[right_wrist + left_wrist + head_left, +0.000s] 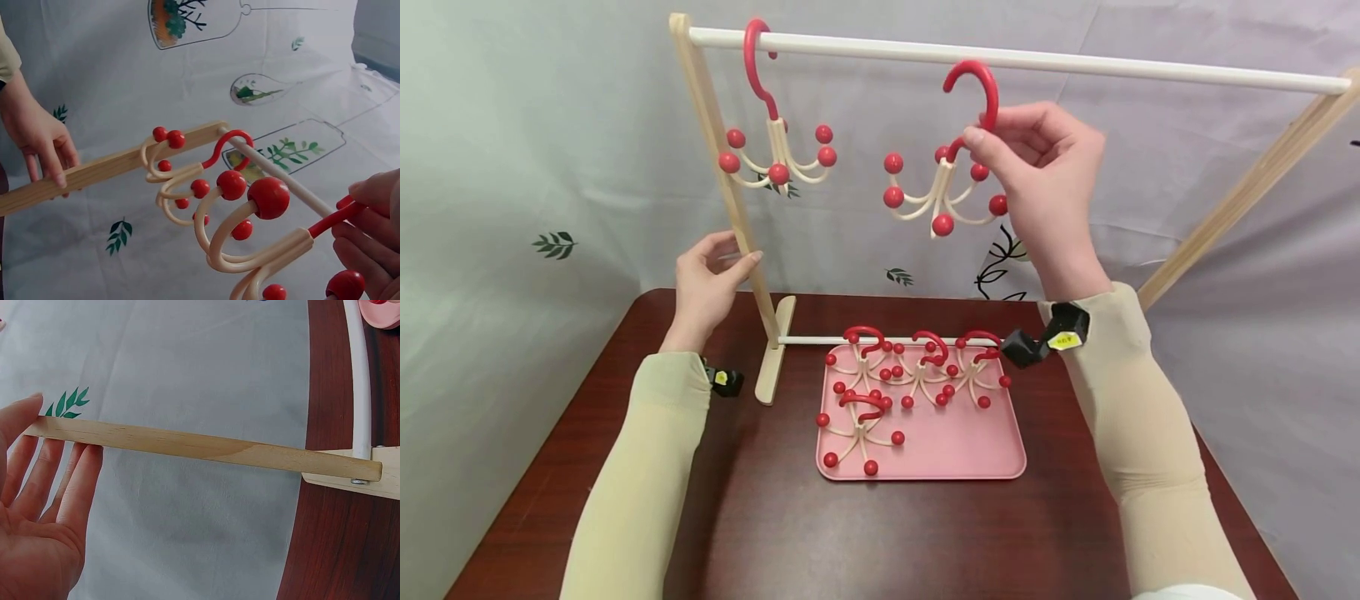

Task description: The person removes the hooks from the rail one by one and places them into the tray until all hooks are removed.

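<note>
My right hand [1056, 167] pinches the red hook of a multi-arm hanger [943, 187] between thumb and fingers. This hanger has cream arms tipped with red balls, and its hook top is close to the white rod [1037, 60] of a rack; whether they touch I cannot tell. A second hanger [777, 150] of the same kind hangs from the rod's left end, hook over it. At the left, my left hand [707, 279] pinches the rack's wooden post [187, 442], thumb on one side and fingertips on the other.
Several more hangers [861, 429] lie on a pink tray [955, 450] on the dark wooden table [790, 533]. A lower white bar [805, 340] runs behind them from the rack's foot [775, 354]. Another wooden post [1247, 192] slants at the right. Patterned grey cloth hangs behind.
</note>
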Motion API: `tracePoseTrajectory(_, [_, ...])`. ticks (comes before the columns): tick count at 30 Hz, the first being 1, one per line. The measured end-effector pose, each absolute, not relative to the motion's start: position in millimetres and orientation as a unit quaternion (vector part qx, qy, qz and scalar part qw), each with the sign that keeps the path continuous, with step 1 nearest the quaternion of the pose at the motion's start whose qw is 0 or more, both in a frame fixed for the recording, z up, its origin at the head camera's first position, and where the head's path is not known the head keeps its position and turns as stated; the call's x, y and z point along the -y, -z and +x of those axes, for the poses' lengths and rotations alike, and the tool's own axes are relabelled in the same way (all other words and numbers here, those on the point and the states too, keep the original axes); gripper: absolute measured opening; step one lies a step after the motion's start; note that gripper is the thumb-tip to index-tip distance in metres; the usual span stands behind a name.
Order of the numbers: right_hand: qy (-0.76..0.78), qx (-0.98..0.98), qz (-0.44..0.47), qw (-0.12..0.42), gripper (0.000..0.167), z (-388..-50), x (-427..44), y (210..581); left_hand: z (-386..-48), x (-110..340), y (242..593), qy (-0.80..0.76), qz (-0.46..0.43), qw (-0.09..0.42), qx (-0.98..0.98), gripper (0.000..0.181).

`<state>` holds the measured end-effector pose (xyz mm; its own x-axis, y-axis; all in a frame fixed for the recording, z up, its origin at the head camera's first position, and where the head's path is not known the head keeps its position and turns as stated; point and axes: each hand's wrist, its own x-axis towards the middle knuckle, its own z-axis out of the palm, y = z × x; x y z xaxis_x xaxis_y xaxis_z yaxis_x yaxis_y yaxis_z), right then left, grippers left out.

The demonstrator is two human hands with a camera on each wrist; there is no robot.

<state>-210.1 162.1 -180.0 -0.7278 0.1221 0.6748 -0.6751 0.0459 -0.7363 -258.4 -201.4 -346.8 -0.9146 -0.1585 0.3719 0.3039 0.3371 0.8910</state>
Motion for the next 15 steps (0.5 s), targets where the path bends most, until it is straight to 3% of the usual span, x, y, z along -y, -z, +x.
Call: tracePoseTrajectory(15, [-0.603,0.734,0.198,0.241,0.019,-184,-182,236,-259,202,347,0.573,-0.046,0.198,0.794,0.043])
